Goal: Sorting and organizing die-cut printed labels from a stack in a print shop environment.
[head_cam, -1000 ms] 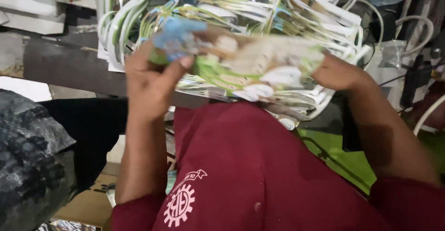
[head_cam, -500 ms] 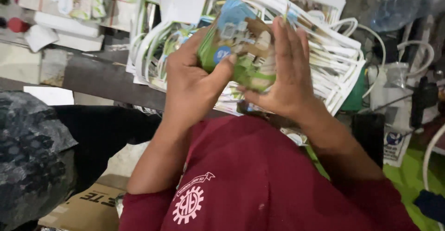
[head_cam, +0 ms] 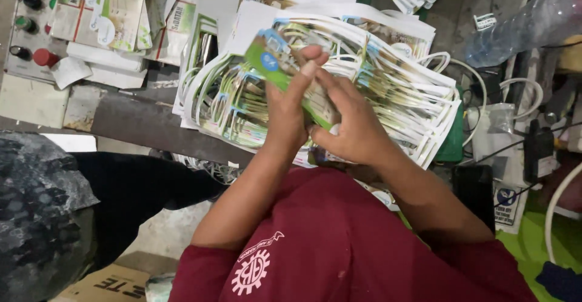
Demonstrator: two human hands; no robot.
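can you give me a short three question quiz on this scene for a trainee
1. True or false: both hands hold the green printed card bundle above the pile of die-cut paper sheets.
2. Which hand has its thumb up over the bundle's top edge? A) left hand B) right hand
3. Fill in: the clear plastic bottle lies at the top ____ of the view.

Key: 1 true; 2 A; 3 right
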